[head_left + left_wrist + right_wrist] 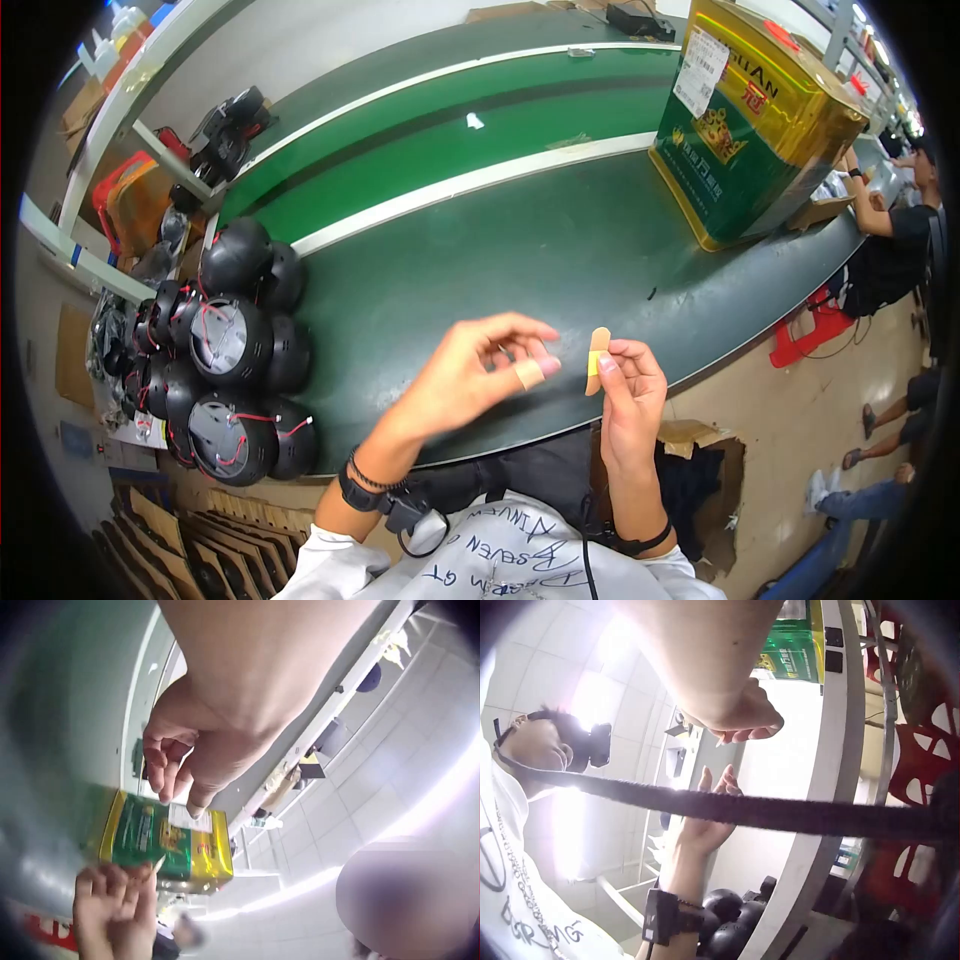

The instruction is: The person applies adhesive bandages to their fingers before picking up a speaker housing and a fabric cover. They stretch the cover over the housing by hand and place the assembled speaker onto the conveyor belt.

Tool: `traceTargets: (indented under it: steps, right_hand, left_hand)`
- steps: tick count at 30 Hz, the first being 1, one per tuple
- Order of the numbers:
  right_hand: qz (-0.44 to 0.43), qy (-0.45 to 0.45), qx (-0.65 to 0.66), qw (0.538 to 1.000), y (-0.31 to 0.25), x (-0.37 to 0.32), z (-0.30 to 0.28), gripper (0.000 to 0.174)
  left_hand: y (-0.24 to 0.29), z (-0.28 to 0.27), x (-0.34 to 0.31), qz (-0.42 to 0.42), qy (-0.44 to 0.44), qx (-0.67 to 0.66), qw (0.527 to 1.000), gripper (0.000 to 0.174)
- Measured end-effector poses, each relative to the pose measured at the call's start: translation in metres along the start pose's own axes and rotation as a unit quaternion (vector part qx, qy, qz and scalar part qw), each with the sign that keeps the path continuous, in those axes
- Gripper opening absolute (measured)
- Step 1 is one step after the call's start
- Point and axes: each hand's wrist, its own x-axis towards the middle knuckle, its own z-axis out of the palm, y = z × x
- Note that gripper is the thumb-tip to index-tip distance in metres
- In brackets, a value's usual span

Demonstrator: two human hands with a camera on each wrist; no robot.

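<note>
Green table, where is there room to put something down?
The biggest bare patch is the middle of the green table, between the black round shells and the big tin, beyond the left hand and right hand. It's crowded left, where shells pile up, and right, under the tin.

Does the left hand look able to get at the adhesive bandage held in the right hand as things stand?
Probably yes: the left hand is close by, seemingly holding nothing, and the bandage sticks up past the right hand's pinch, with nothing visible between.

White shirt sleeves (332,563), dark lettering (500,550), beaded bracelet (372,478), black wrist straps (362,492).
</note>
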Motion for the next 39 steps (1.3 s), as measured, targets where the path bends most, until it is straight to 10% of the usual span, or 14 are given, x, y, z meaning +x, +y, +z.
traceTargets:
  steps: [14, 24, 35, 39]
  right_hand:
    - [0.029, -0.149, -0.14, 0.978, -0.004, -0.033, 0.002, 0.018]
    - [0.06, -0.331, -0.412, 0.847, -0.048, -0.019, 0.012, 0.034]
    - [0.169, -0.145, 0.013, 0.975, -0.003, -0.036, 0.004, 0.034]
    - [0.223, -0.066, 0.165, 0.959, 0.011, -0.046, 0.006, 0.015]
  left_hand:
    - [-0.017, 0.0, -0.066, -0.099, 0.016, -0.165, 0.981, 0.026]
    - [-0.028, 0.003, -0.068, -0.097, -0.126, -0.114, 0.981, 0.026]
    - [-0.024, 0.022, -0.08, 0.029, 0.067, -0.038, 0.997, 0.013]
    - [-0.02, 0.034, -0.082, 0.239, 0.202, 0.199, 0.929, 0.023]
